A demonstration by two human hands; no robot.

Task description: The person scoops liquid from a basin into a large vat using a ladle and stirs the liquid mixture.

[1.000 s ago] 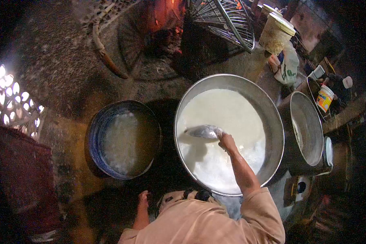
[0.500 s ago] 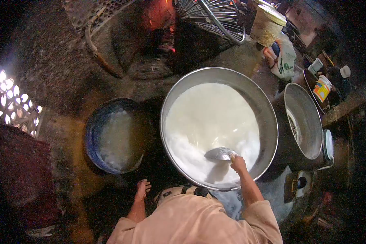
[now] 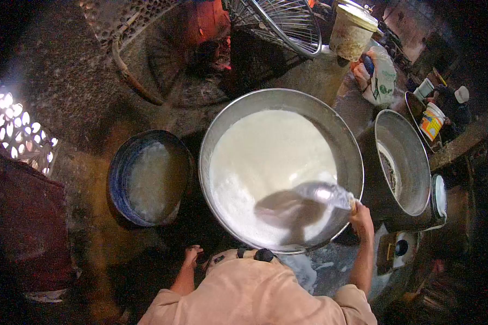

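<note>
My right hand (image 3: 361, 221) grips the handle of a metal scoop (image 3: 325, 194) by the right rim of a large round metal pot (image 3: 351, 157). Raised over the pot, the scoop is smeared by motion and casts a shadow on what lies below. A creamy white liquid (image 3: 271, 143) fills much of the pot, with white foam (image 3: 230, 208) along the near side. My left hand (image 3: 192, 254) hangs beside my waist, left of the pot. Its fingers are loosely bent and apart, with nothing visible in them.
A blue-rimmed tub (image 3: 149, 214) with cloudy liquid stands to the left. On the right is a deep metal pot (image 3: 415, 162). Behind lie a wire basket (image 3: 287, 27), a lidded bucket (image 3: 355, 32) and a plastic bag (image 3: 384, 78). A person (image 3: 456, 108) is at the far right.
My right hand has moved right, lifting the scoop from the foam to above the pot's right side. The foam has spread flatter. My left hand stays at my side.
</note>
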